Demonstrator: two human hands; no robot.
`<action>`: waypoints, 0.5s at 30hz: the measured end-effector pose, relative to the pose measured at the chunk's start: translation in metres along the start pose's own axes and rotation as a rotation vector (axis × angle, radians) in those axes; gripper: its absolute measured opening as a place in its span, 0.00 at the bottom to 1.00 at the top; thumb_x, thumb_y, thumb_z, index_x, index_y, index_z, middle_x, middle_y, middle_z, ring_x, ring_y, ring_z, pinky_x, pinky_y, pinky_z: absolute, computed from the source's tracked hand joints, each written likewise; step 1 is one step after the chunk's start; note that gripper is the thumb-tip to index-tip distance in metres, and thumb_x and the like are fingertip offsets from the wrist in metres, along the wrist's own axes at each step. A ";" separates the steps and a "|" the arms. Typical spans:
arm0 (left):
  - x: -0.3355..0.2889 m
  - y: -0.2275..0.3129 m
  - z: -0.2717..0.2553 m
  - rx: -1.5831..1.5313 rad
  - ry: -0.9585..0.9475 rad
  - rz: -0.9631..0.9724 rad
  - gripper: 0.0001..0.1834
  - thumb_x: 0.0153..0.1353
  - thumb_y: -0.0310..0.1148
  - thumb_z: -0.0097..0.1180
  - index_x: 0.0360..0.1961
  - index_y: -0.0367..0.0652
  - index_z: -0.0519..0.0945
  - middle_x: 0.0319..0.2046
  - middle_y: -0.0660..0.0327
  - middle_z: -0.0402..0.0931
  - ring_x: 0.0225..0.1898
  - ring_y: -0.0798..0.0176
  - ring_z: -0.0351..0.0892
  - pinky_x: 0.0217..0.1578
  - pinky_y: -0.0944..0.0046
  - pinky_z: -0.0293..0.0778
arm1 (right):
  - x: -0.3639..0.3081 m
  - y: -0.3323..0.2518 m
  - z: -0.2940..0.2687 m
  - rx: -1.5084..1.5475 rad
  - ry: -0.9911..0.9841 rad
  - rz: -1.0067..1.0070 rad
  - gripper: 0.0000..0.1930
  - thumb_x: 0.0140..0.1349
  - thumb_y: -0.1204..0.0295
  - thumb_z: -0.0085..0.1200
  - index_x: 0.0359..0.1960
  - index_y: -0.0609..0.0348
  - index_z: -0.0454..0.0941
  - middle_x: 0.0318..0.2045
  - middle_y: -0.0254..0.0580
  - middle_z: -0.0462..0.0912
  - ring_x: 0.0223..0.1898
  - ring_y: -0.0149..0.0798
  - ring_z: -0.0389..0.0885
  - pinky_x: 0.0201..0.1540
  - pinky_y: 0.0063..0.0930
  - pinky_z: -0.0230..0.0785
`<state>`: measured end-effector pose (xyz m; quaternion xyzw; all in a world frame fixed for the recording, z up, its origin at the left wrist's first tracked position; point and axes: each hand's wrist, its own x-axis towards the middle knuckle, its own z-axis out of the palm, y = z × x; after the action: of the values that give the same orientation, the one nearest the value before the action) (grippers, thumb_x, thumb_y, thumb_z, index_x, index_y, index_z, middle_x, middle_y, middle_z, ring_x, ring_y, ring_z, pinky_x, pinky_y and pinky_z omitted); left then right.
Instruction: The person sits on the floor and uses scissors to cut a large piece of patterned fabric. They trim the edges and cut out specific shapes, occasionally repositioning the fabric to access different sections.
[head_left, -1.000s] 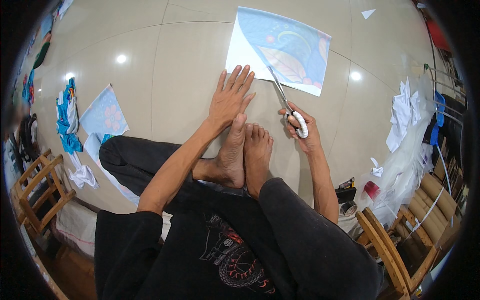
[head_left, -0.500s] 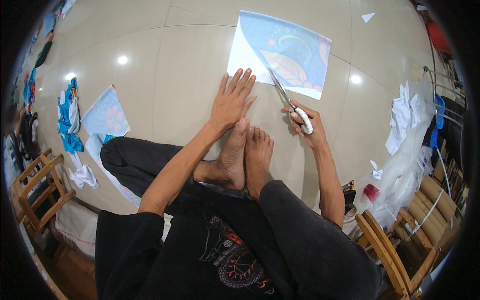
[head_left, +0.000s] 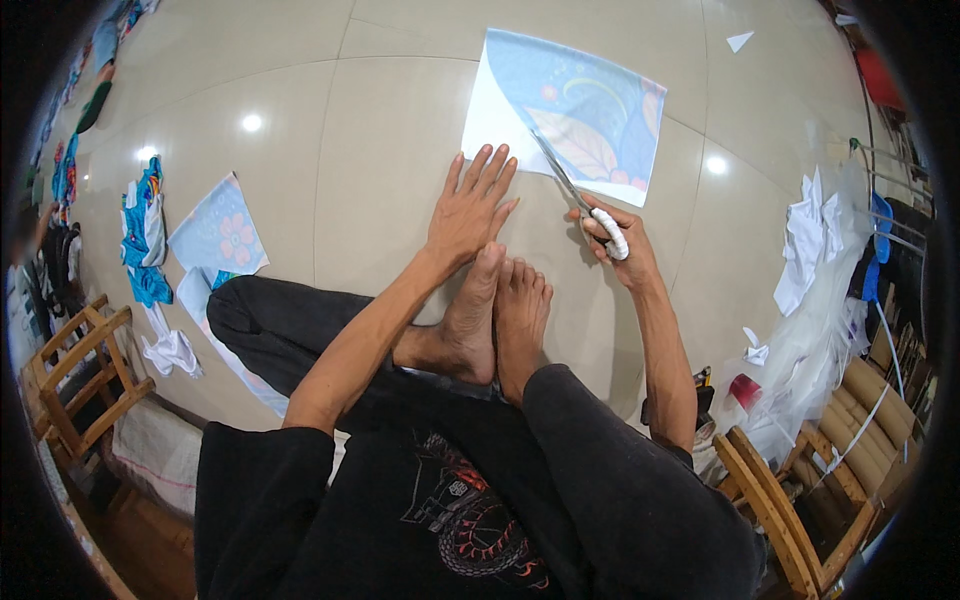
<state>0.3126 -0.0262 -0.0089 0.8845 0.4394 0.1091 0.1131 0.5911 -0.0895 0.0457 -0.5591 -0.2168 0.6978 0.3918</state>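
A piece of light blue fabric point(head_left: 602, 110) with a pale leaf and flower print lies flat on the tiled floor ahead of me. Its left part is plain white, bounded by a curved line. Near the white part's lower edge, my left hand point(head_left: 467, 215) rests palm down, fingers spread, the fingertips at or just short of the cloth. My right hand point(head_left: 620, 242) grips scissors point(head_left: 562, 172) by handles wrapped in white. The long blades reach over the fabric's near edge, their tips around the curved line; whether they are parted is hard to tell.
Another printed blue piece point(head_left: 222, 232) lies left of my knee, beside crumpled turquoise cloth point(head_left: 146, 235). White scraps point(head_left: 803, 240) and clear plastic point(head_left: 795, 360) are heaped at right. Wooden frames point(head_left: 92, 365) stand at both sides. A small white offcut point(head_left: 739, 41) lies far right.
The whole view has shifted slightly, so everything sits a little lower and to the right. Both hands keep nearly the same places by the fabric, with the scissors still in my right hand.
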 end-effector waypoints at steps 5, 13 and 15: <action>0.002 0.002 -0.004 0.015 0.005 0.002 0.37 0.77 0.50 0.50 0.82 0.51 0.60 0.83 0.62 0.53 0.84 0.57 0.47 0.82 0.43 0.44 | 0.014 -0.007 0.013 -0.031 0.000 -0.029 0.29 0.68 0.73 0.66 0.70 0.66 0.75 0.47 0.44 0.90 0.20 0.21 0.72 0.20 0.14 0.62; 0.002 0.002 -0.006 0.008 0.012 0.003 0.36 0.76 0.49 0.52 0.81 0.50 0.62 0.83 0.62 0.54 0.83 0.56 0.50 0.81 0.42 0.46 | 0.019 -0.002 0.015 -0.080 0.012 -0.028 0.27 0.69 0.74 0.65 0.70 0.61 0.77 0.47 0.42 0.90 0.21 0.20 0.72 0.21 0.14 0.65; 0.002 0.002 -0.007 0.014 0.007 0.005 0.36 0.76 0.49 0.52 0.81 0.50 0.62 0.83 0.61 0.54 0.83 0.56 0.50 0.81 0.42 0.46 | 0.017 -0.008 0.020 -0.036 0.014 -0.018 0.27 0.69 0.75 0.65 0.70 0.62 0.77 0.47 0.42 0.90 0.21 0.20 0.73 0.21 0.14 0.65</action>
<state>0.3133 -0.0251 -0.0020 0.8860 0.4382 0.1093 0.1052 0.5732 -0.0682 0.0468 -0.5690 -0.2314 0.6864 0.3893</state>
